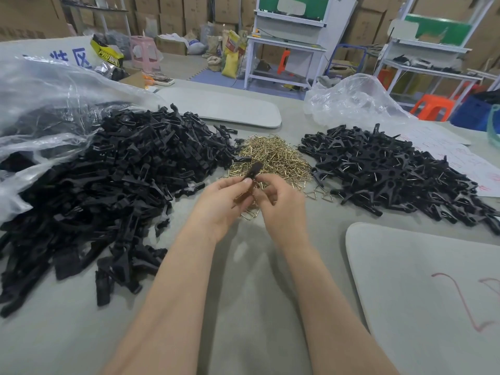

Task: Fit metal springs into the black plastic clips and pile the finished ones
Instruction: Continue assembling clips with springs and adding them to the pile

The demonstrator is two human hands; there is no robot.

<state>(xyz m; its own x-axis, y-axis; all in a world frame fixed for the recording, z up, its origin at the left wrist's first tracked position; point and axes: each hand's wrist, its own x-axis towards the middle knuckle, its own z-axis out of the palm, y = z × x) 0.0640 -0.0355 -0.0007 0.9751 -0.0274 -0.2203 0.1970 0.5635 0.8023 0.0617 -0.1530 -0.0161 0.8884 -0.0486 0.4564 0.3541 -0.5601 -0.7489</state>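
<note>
A big heap of loose black clip halves covers the left of the table. In the middle lies a pile of brass-coloured springs. On the right is a heap of finished clips with springs showing in them. My left hand pinches a black clip just in front of the spring pile, its tip pointing up and away. My right hand has curled fingers against the clip's lower part; what they hold is hidden and blurred.
A clear plastic bag spills clip halves at the far left. A second crumpled bag lies behind the finished heap. Grey pads sit at the back and front right. White paper lies at the right edge.
</note>
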